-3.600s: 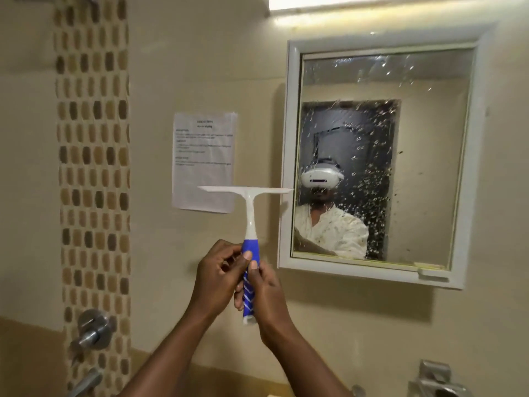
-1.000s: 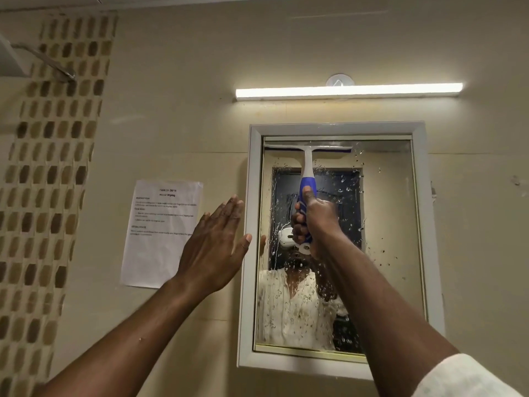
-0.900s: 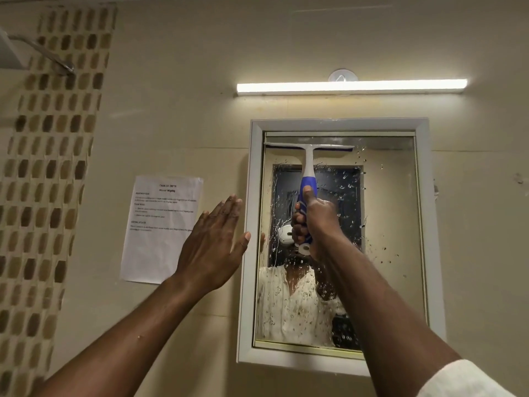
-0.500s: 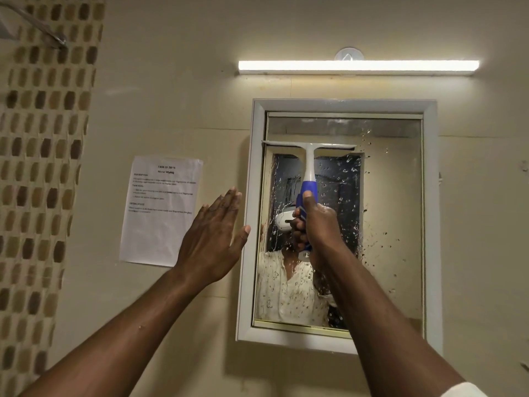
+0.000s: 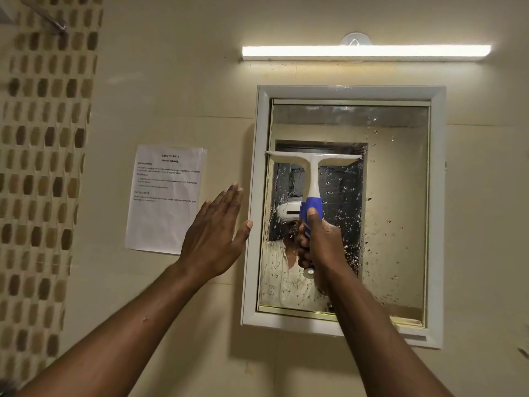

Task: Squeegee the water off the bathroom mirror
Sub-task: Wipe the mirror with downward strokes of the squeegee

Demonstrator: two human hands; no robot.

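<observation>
The white-framed bathroom mirror (image 5: 398,213) hangs on the beige wall, its glass speckled with water drops on the right and lower parts. A squeegee (image 5: 314,170) with a white blade and blue handle lies flat against the left half of the glass, blade level about a third of the way down. My right hand (image 5: 319,242) grips the blue handle, thumb up along it. The strip of glass above the blade looks mostly free of drops. My left hand (image 5: 214,239) is held with fingers straight, flat near the wall just left of the mirror frame, its thumb at the frame's edge.
A printed paper sheet (image 5: 166,196) is stuck to the wall left of the mirror. A lit tube light (image 5: 366,51) runs above the mirror. A band of brown mosaic tiles (image 5: 43,167) covers the far left wall.
The squeegee has slid down the left half of the mirror from near the top edge, leaving clearer glass above it. My left hand has stayed beside the frame.
</observation>
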